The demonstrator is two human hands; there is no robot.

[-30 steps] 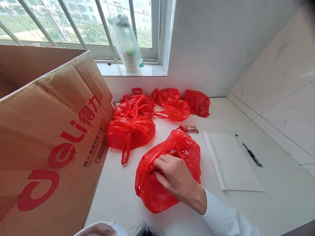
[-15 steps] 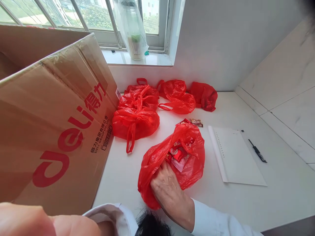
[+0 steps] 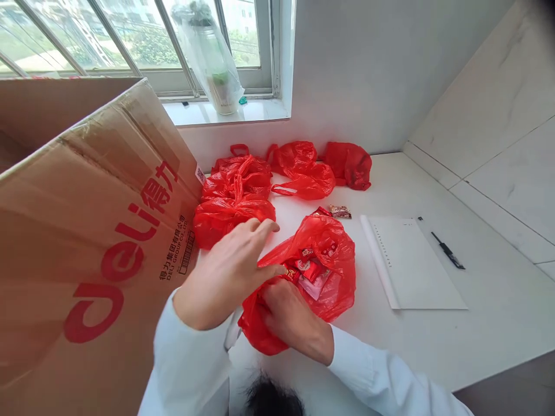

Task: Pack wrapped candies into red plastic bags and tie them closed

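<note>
An open red plastic bag [image 3: 329,263] lies on the white counter [image 3: 433,341] with small wrapped snack packets [image 3: 310,268] showing in its mouth. My right hand [image 3: 288,318] grips the bag's near edge, bunching the plastic. My left hand [image 3: 228,271] hovers just above the bag's left side with fingers spread and nothing in it. Behind it sits a tied red bag [image 3: 225,216].
A big brown cardboard box [image 3: 87,231] with red lettering stands at the left. More red bags [image 3: 303,170] lie against the back wall. A loose snack packet [image 3: 339,211], a white sheet of paper [image 3: 411,263] and a black pen [image 3: 448,252] lie to the right. A wrapped jar [image 3: 212,58] sits on the windowsill.
My left hand has come up from the bottom left and now reaches over the bag. My right hand has moved from the bag's top to its near edge, and the bag's mouth has come open.
</note>
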